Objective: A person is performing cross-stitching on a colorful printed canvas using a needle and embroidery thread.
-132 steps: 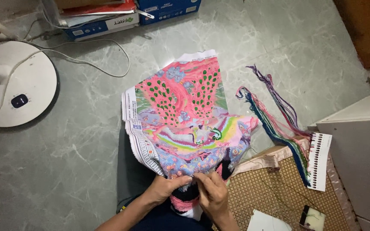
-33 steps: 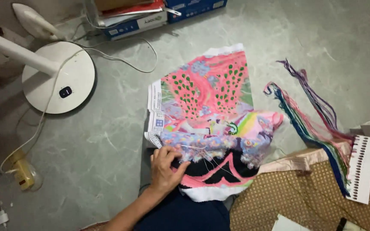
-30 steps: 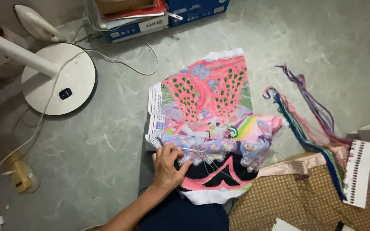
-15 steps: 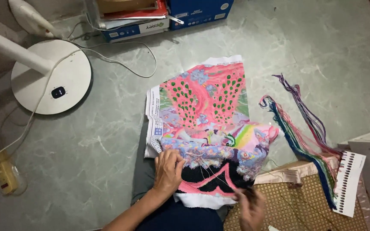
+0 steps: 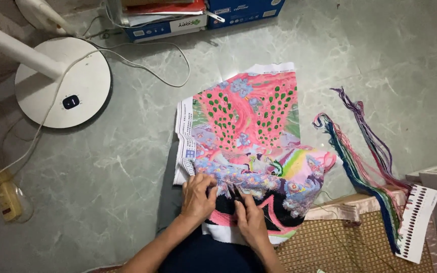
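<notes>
You see a pink cloth with green dots; multicoloured threads right; white fan base upper left.

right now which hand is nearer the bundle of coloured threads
The right hand. It rests on the embroidery cloth on the side toward the threads; the left hand lies farther away, beyond the right.

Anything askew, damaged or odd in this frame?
Nothing looks damaged or spilled. The embroidery cloth lies rumpled and folded over near both hands, left hand and right hand. The thread bundle is spread loosely on the floor.
</notes>
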